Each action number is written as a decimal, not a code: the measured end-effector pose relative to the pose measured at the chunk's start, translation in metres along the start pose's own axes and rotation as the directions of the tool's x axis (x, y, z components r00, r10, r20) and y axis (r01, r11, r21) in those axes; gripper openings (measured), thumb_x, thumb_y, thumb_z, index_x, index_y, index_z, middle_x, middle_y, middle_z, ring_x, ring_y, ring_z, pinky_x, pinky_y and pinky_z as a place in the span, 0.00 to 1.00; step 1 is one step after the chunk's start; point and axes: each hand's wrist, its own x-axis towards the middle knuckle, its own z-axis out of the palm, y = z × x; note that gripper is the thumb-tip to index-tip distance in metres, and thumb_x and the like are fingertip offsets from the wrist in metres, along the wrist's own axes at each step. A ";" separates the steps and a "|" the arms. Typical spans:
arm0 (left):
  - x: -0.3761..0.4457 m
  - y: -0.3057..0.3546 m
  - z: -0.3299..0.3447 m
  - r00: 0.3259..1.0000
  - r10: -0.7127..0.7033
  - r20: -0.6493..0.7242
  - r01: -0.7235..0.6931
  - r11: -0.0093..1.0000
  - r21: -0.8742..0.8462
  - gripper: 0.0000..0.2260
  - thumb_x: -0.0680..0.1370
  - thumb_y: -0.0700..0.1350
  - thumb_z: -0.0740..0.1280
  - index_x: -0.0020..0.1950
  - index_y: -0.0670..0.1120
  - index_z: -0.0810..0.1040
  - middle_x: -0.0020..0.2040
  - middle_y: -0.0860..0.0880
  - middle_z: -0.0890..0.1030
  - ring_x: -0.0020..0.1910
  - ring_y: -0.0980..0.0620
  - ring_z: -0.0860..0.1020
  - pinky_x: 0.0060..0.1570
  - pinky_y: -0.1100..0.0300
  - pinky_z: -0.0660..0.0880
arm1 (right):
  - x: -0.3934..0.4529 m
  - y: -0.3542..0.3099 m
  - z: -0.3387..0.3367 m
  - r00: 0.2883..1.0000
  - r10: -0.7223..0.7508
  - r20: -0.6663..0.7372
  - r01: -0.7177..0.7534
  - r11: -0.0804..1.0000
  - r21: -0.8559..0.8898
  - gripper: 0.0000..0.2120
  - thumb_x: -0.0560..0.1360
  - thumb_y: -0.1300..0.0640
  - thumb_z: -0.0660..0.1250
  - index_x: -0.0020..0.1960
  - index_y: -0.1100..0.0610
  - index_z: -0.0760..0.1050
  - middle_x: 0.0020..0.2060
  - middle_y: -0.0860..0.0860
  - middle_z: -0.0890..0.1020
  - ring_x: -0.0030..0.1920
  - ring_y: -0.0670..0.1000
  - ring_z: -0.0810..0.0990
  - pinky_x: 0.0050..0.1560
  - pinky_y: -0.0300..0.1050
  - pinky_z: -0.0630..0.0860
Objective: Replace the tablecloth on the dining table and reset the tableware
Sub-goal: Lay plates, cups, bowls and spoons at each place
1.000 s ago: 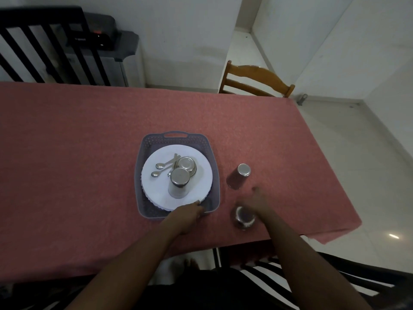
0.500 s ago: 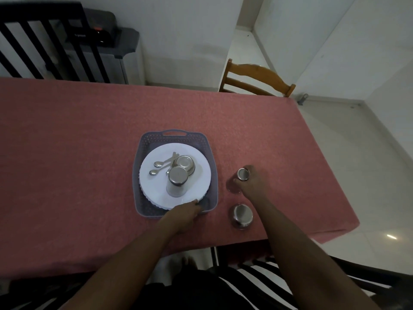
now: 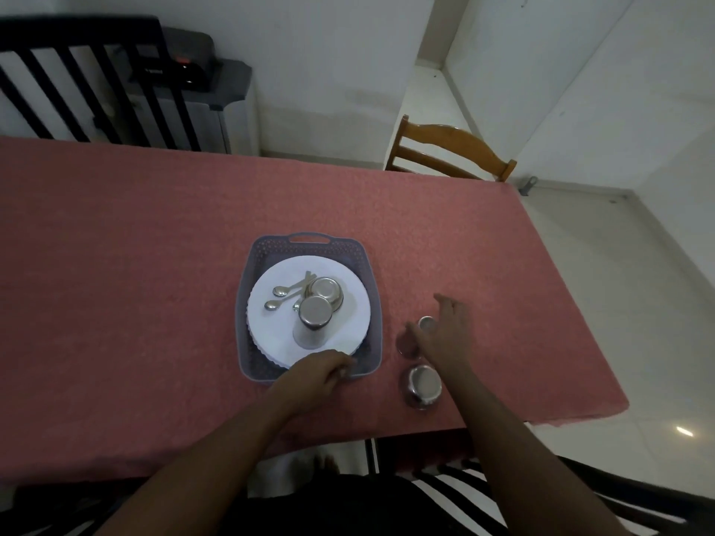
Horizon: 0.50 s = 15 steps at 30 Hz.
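A red tablecloth covers the dining table. On it stands a grey-lilac basket holding a stack of white plates, spoons, an upturned steel bowl and an upturned steel tumbler. My left hand grips the basket's near rim, fingers curled over it. To the right of the basket stand a second upturned steel tumbler and, nearer me, a steel bowl. My right hand lies against this tumbler's right side with straight, spread fingers, hiding part of it.
A wooden chair stands at the far right side of the table. A black slatted chair back and a grey appliance are behind the far edge. Another black chair is below me. The table's right edge drops to tiled floor.
My right hand left the steel bowl, went forward to the tumbler beside the basket, and now has its fingers spread. My left hand stayed on the basket rim.
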 end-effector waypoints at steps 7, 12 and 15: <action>-0.046 -0.028 -0.045 0.947 -0.053 -0.316 0.060 0.998 0.010 0.07 0.76 0.46 0.62 0.48 0.54 0.79 0.43 0.58 0.81 0.41 0.60 0.79 0.43 0.58 0.77 | 0.044 -0.094 0.041 0.852 -0.513 0.101 0.484 0.847 0.217 0.14 0.74 0.63 0.68 0.58 0.56 0.77 0.53 0.52 0.77 0.50 0.51 0.80 0.51 0.56 0.79; -0.062 -0.050 -0.050 0.910 -0.125 -0.395 0.200 0.967 0.155 0.10 0.75 0.49 0.62 0.52 0.51 0.81 0.47 0.53 0.82 0.46 0.50 0.80 0.47 0.53 0.76 | 0.074 -0.121 0.095 0.671 -0.459 0.582 0.521 0.851 0.071 0.33 0.72 0.63 0.72 0.75 0.53 0.67 0.66 0.59 0.69 0.66 0.61 0.73 0.65 0.53 0.72; -0.074 -0.066 -0.043 0.904 -0.182 -0.386 0.283 0.933 0.223 0.15 0.76 0.53 0.64 0.59 0.50 0.80 0.57 0.50 0.81 0.61 0.49 0.78 0.61 0.53 0.73 | 0.081 -0.120 0.112 0.631 -0.480 0.609 0.561 0.825 0.068 0.34 0.72 0.58 0.72 0.76 0.51 0.66 0.66 0.59 0.70 0.66 0.63 0.73 0.65 0.57 0.72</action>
